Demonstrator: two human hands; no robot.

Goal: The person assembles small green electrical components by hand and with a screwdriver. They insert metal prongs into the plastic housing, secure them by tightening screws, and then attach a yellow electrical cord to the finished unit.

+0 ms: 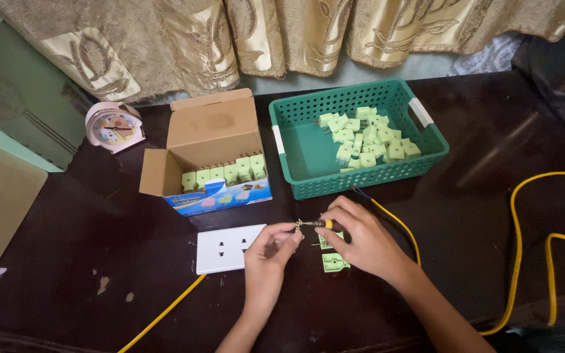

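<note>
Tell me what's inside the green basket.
The green basket holds a pile of small pale green blocks toward its right side. Whatever lies beneath the pile is covered.

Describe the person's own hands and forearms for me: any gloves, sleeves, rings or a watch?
Both the left hand and the right hand are bare, with no gloves. No rings, watch or bracelet show. Both forearms are uncovered as far as the picture's lower edge, so no sleeves are in view. Nails look short and plain.
</note>
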